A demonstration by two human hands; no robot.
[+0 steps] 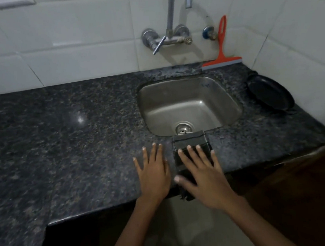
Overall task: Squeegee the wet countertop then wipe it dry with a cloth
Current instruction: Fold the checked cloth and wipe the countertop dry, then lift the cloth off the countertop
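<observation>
A dark folded cloth (190, 141) lies on the black speckled granite countertop (72, 133), between the sink and the counter's front edge, with one end hanging over that edge. My right hand (201, 173) lies flat on the cloth, fingers spread. My left hand (154, 172) rests flat on the bare counter just left of the cloth, fingers apart, holding nothing. An orange squeegee (222, 47) leans upright against the white tiled wall behind the sink, its blade resting on the counter.
A steel sink (187, 105) is set into the counter, with a wall tap (168, 36) above it. A black round pan or plate (270, 94) leans at the right wall. The counter's front edge steps back at the lower left.
</observation>
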